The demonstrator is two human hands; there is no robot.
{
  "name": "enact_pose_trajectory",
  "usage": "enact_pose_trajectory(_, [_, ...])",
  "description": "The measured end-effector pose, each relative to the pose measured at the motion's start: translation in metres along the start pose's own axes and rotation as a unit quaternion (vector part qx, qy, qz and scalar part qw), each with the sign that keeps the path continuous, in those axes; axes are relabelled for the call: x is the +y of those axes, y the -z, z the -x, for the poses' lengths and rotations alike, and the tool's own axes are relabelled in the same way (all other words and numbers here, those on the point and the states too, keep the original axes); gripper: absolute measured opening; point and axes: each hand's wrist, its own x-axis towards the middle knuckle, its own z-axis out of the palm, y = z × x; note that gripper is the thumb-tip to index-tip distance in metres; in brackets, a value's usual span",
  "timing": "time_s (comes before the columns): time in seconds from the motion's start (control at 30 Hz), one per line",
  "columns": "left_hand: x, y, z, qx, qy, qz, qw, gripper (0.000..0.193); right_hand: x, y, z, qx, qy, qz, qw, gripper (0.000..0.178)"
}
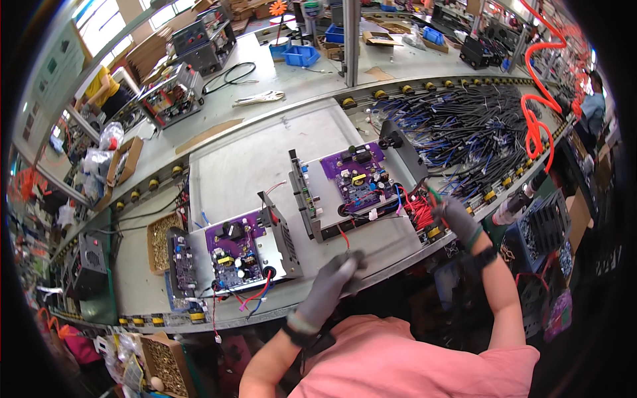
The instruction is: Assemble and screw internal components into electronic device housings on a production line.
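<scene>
My left hand (337,282), in a grey glove, is at the front of the right-hand chassis. Its fingers are closed at the end of a red wire (344,237) that comes out of that chassis. My right hand (458,220), also gloved, is closed around a small hand tool (433,195) with red and green on it; its exact kind is hard to make out. It hovers beside a bundle of red wires (418,211). The open metal chassis (328,229) carries a purple circuit board (358,178). Left of it lies a second chassis (271,249) with a similar purple board (232,249).
Both units rest on a pale board (265,152) on a roller line. Black and blue cables (464,132) are heaped at the far right. A coiled red air hose (534,126) hangs above them. A box of small parts (162,242) stands left; a person in yellow (103,89) is farther off.
</scene>
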Motion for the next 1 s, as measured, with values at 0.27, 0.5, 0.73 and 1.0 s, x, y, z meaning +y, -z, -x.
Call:
enact_pose_trajectory(0.27, [-0.025,-0.044,-0.103,0.13,0.044,0.371,0.918,0.031,0.005,-0.045,0.086,-0.088,0.039,0.165,0.982,0.048])
enact_pose_trajectory(0.5, [-0.021,-0.008,-0.054,0.141,0.013,0.094,0.985,0.027,-0.043,-0.081,0.071,-0.205,0.029,0.326,0.922,0.061])
enact_pose_trajectory(0.73, [-0.016,0.013,-0.045,0.209,-0.003,-0.032,0.977,0.017,-0.043,-0.121,0.018,-0.32,0.128,0.426,0.836,0.058])
enact_pose_trajectory(1.0, [-0.026,0.028,-0.041,0.237,0.042,-0.181,0.954,0.022,-0.045,-0.158,0.05,-0.203,0.195,0.48,0.831,0.03])
